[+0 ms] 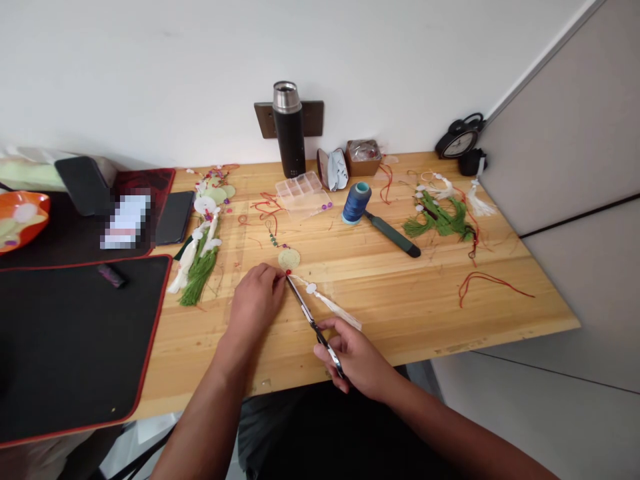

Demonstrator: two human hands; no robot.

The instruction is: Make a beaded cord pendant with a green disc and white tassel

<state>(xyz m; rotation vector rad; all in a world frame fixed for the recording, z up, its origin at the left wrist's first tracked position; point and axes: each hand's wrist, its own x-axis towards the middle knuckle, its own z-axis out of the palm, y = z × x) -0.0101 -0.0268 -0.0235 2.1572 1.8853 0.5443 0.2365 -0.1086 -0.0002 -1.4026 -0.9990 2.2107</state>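
Note:
My left hand (254,303) rests on the wooden tabletop (425,313), its fingertips pinching a red knot at the end of a cord ornament (273,239). That ornament has a pale round disc (289,259), small green beads and a white tassel (340,308). My right hand (357,357) grips steel scissors (313,320) by the handles, and the blade tips reach the red knot beside my left fingers. Whether the blades are closed on the cord is hidden by the fingers.
Finished green-and-white tassel ornaments (197,267) lie left, and another (437,217) lies right. A blue thread spool (357,203), dark-handled knife (395,235), compartment box (299,195) and black flask (289,130) stand beyond. A black red-edged mat (75,347) lies left.

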